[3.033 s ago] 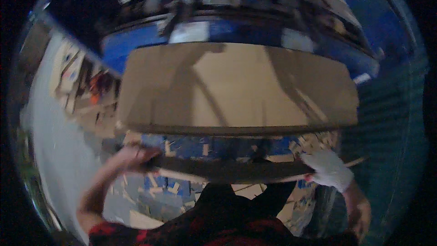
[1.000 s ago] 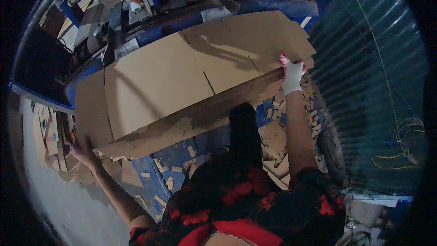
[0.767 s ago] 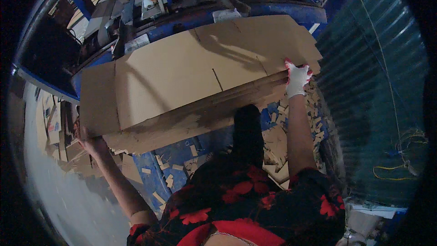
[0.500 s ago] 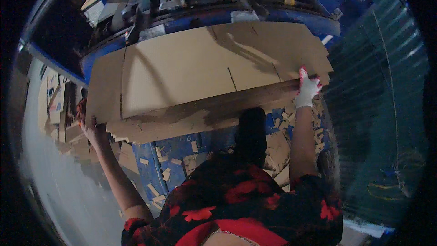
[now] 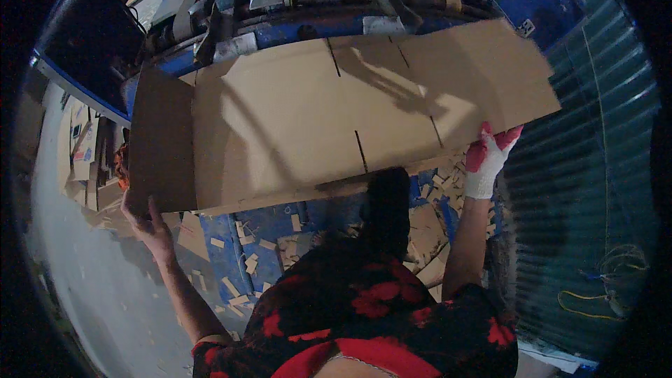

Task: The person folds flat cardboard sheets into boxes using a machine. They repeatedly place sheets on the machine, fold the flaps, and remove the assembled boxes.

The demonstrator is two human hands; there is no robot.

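A wide sheet of brown corrugated cardboard (image 5: 280, 126) spans the space in front of me, with dark slots and crease lines; its left flap tilts up. My left hand (image 5: 148, 227) grips the lower left corner, thumb on the near side and the other fingers partly hidden behind the flap. Just above that hand is an orange-red patch (image 5: 122, 166) that I cannot make out clearly. My right hand (image 5: 490, 164), in a white and pink work glove, is closed on the lower right edge. Whether more sheets lie under this one is hidden.
Beyond the cardboard stands a blue machine (image 5: 280, 31) with dark rollers and belts. Cardboard scraps (image 5: 252, 264) litter the blue surface below. More cardboard pieces (image 5: 84, 147) stand at the left. A green corrugated wall (image 5: 560, 189) with a hanging cable rises at the right.
The cardboard has shifted right, its right end rising and its left flap bending up. Its thick, layered near side has mostly gone from view. Both hands moved with it, the right one farther out.
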